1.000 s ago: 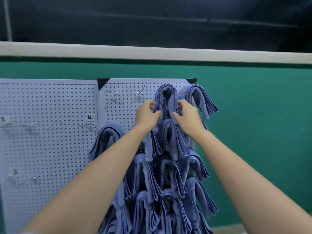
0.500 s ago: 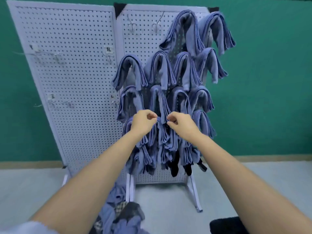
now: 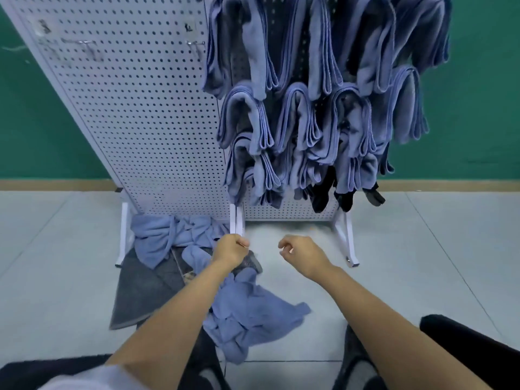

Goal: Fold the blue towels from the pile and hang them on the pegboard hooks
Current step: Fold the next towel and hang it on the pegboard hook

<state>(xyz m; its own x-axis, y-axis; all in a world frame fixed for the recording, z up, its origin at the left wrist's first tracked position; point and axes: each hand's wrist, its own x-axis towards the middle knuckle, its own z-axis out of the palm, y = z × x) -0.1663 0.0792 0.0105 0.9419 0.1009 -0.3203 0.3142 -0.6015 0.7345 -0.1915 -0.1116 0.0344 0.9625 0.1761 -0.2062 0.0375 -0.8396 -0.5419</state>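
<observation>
1. Change: half a second ago both hands were up at the hung towels [image 3: 309, 122]. Now the left hand [image 3: 229, 250] and right hand [image 3: 302, 253] are low, just in front of the feet of the pegboard [image 3: 135, 108]. We judge that the last towel is hung and the next pick-up is beginning.
2. Fingers: the left fingers [image 3: 242, 243] are curled into a fist with nothing seen in them. The right fingers [image 3: 282, 244] hang half-curled and empty.
3. Task's thing: the pile of blue towels [image 3: 242, 311] lies crumpled on the floor [image 3: 422, 249], beneath the left forearm and reaching back to the board's foot, partly on a grey cloth [image 3: 135, 294].
4. Hidden: the board's top is cut off, so we cannot count the free hooks [image 3: 197, 45]. The forearm covers part of the pile. The dark items [image 3: 320, 195] below the lowest hung towels are unidentifiable.
</observation>
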